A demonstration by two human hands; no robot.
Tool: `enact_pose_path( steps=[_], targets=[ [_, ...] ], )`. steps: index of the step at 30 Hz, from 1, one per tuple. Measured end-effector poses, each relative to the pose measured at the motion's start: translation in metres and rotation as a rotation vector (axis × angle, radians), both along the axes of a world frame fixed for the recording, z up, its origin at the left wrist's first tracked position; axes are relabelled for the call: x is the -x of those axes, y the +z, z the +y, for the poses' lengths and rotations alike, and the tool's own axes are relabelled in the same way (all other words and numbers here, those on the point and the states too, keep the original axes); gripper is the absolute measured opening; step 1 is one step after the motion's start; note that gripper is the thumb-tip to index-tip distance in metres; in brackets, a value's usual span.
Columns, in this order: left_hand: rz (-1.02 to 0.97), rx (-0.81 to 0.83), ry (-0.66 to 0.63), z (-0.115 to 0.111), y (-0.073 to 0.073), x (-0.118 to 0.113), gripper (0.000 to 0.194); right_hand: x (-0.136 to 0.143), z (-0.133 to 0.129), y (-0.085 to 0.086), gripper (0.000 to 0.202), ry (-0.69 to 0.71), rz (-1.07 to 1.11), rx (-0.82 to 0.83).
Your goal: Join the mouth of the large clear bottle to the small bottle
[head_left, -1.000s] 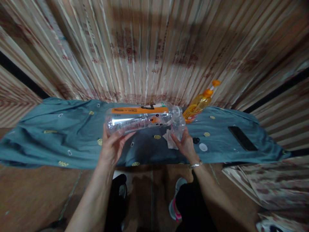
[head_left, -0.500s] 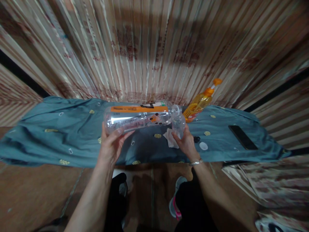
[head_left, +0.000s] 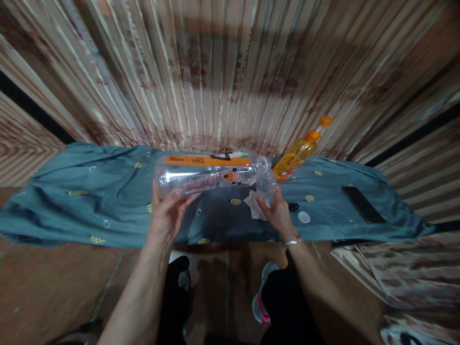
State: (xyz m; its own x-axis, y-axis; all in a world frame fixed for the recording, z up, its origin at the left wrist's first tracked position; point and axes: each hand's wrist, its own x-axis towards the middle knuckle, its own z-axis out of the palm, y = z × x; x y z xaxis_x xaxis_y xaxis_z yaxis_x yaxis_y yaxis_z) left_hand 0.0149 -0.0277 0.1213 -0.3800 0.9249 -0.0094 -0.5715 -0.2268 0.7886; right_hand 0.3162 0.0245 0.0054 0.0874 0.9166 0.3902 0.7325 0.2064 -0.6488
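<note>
A large clear plastic bottle [head_left: 204, 175] with an orange label lies nearly level in the air, its base gripped by my left hand [head_left: 167, 215]. Its mouth points right and meets the top of a small clear bottle [head_left: 266, 187]. My right hand [head_left: 278, 213] is closed around that small bottle, which stands roughly upright. A white tissue [head_left: 256, 208] lies beside it on the cloth. Behind my right hand is a bottle of yellow-orange liquid [head_left: 294, 155] with an orange pump top. Whether liquid passes between the two clear bottles I cannot tell.
A blue-green patterned cloth [head_left: 118, 201] covers the narrow table. Right of my right hand lie a small black piece [head_left: 293, 207], a white round lid [head_left: 304, 217] and a black phone [head_left: 362, 204]. A pleated curtain [head_left: 223, 72] hangs close behind the table.
Both hands keep hold of their bottles in nearly the same pose. The view has shifted very slightly; nothing has been taken up or let go.
</note>
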Motion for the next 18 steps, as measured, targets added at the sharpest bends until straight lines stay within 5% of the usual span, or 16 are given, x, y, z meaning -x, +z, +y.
enact_pose_path(
  steps=[18],
  targets=[
    [0.005,-0.015,0.026,0.0015,0.0044,-0.0049,0.076,0.0025,-0.0009,0.0013,0.080,0.009,-0.004,-0.014]
  ],
)
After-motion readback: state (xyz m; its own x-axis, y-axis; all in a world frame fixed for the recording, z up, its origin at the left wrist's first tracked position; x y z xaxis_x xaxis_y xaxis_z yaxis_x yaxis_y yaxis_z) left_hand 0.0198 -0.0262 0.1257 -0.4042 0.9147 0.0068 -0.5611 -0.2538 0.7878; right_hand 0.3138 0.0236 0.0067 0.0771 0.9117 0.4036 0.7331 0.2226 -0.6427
